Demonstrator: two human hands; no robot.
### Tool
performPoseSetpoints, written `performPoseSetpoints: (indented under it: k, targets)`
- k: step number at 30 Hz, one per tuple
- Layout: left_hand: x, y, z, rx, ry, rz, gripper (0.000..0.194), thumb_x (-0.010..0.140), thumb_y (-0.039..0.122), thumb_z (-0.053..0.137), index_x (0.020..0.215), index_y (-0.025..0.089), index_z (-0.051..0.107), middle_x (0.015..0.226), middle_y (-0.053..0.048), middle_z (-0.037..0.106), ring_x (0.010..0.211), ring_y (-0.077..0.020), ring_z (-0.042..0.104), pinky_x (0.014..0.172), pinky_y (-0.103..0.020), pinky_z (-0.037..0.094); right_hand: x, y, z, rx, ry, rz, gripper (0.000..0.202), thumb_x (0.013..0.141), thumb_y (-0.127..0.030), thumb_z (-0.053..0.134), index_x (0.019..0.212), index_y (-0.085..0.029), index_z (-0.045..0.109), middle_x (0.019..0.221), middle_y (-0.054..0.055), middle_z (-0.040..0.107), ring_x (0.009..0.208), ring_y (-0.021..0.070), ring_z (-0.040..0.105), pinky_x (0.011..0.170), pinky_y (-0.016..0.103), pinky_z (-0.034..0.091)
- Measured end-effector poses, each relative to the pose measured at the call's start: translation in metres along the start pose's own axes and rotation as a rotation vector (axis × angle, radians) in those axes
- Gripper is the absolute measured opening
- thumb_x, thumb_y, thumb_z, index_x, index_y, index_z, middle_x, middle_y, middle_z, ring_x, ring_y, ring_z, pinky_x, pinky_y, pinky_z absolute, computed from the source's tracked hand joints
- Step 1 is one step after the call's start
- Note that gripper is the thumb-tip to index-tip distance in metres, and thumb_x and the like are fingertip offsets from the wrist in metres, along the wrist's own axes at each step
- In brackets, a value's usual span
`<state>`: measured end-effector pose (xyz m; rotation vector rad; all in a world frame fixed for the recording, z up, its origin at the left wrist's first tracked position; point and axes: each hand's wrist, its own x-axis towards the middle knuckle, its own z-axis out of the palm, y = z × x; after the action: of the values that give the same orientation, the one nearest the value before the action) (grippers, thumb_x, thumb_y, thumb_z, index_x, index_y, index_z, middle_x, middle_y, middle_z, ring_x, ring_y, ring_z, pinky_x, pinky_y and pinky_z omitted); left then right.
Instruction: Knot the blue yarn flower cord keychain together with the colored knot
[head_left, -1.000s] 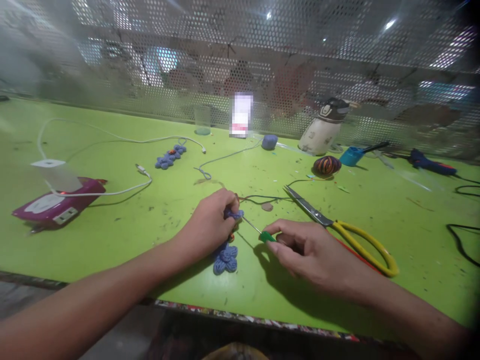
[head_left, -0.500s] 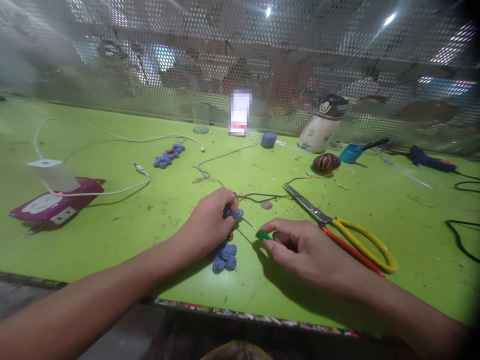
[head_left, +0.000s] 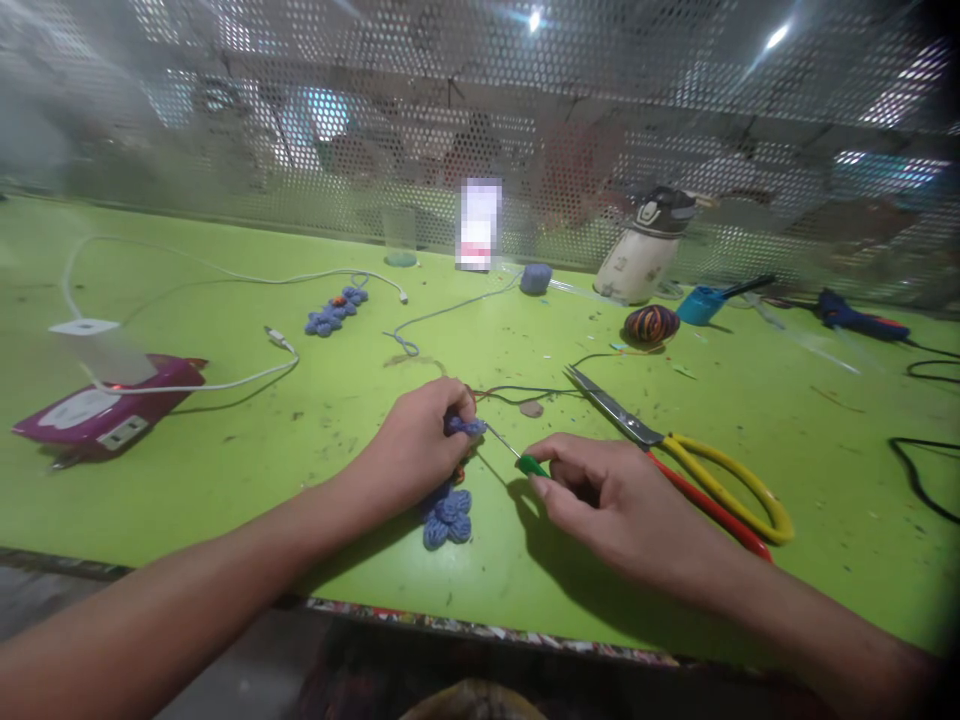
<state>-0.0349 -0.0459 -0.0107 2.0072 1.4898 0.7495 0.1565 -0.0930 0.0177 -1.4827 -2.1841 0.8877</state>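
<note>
My left hand (head_left: 429,432) pinches a blue crocheted flower piece (head_left: 448,518), partly hidden under its fingers. One flower of the piece hangs below the hand, with a bit of orange-red above it. My right hand (head_left: 596,490) grips the green handle of a crochet hook (head_left: 531,466) between thumb and fingers. The hook's thin metal shaft points up and left, its tip at the blue stitches by my left fingertips. Dark and reddish yarn (head_left: 525,391) runs from my left hand toward a multicoloured yarn ball (head_left: 651,325).
Scissors (head_left: 675,455) with yellow and red handles lie beside my right hand. Another blue flower strip (head_left: 336,312), a blue yarn ball (head_left: 535,279), a phone (head_left: 478,225) and a jug (head_left: 645,250) stand farther back. A purple power strip (head_left: 112,415) with white cables lies left.
The hook has drawn back very slightly, down and right, from the blue stitches. My left hand keeps its hold, and the whole view has shifted a little.
</note>
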Motion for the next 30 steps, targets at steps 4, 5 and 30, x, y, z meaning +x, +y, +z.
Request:
performPoseSetpoints:
  k: [4, 5, 30]
  targets:
    - [0.0, 0.001, 0.0, -0.051, -0.016, -0.017, 0.008, 0.073, 0.015, 0.057, 0.071, 0.021, 0.052, 0.068, 0.0, 0.058, 0.059, -0.0132, 0.053, 0.055, -0.028, 0.039, -0.001, 0.0, 0.002, -0.044, 0.019, -0.051, 0.013, 0.083, -0.017, 0.049, 0.079, -0.016, 0.061, 0.053, -0.006, 0.038, 0.052, 0.0099, 0.035, 0.051, 0.025, 0.027]
    - [0.0, 0.001, 0.0, -0.069, -0.021, -0.02, 0.007, 0.073, 0.015, 0.057, 0.072, 0.02, 0.052, 0.068, 0.001, 0.058, 0.057, -0.0127, 0.053, 0.054, -0.027, 0.04, -0.001, 0.0, 0.003, -0.05, 0.019, -0.055, 0.013, 0.083, -0.017, 0.049, 0.079, -0.016, 0.061, 0.053, -0.006, 0.038, 0.052, 0.0099, 0.035, 0.051, 0.025, 0.027]
    - [-0.002, -0.004, 0.002, 0.023, 0.0, 0.095, 0.014, 0.07, 0.008, 0.053, 0.07, 0.022, 0.051, 0.071, -0.001, 0.057, 0.068, -0.0166, 0.051, 0.061, -0.03, 0.038, -0.001, 0.006, 0.013, -0.212, 0.061, -0.068, 0.017, 0.085, -0.019, 0.047, 0.09, -0.015, 0.063, 0.054, -0.004, 0.046, 0.05, 0.0104, 0.035, 0.051, 0.026, 0.022]
